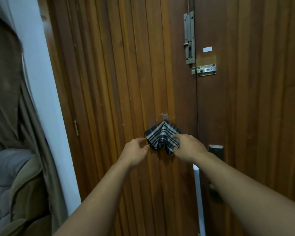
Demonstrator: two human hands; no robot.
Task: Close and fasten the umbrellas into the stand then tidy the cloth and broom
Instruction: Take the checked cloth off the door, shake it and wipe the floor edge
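My left hand [137, 149] has its grip curled, thumb and fingertips pinched at the lower left edge of the cloth [162, 137]. My right hand [189, 147] lies over the cloth's right side, fingers bent onto the fabric and its lower right corner tucked under them; whether that grip truly pinches the cloth or only presses it against the wood I cannot tell from here. Both my forearms reach up from the bottom of the view, bare.

The cloth is dark with pale checked stripes. It hangs from a small hook [165, 116] on the door [119, 82], gathered at the top and fanning out downward in folds between my two hands.

The door is brown wood with upright grooves. To the right of the cloth runs the seam where two door leaves meet. High on that seam I see a tall metal bolt [189, 38], and just below it a shorter sideways latch [204, 70]. A dark lock plate [216, 150] sits just right of my right hand.

At the left stands a white wall edge [41, 82], with a brown curtain [8, 82] hanging beside it and a grey padded cushion [5, 167] low down.
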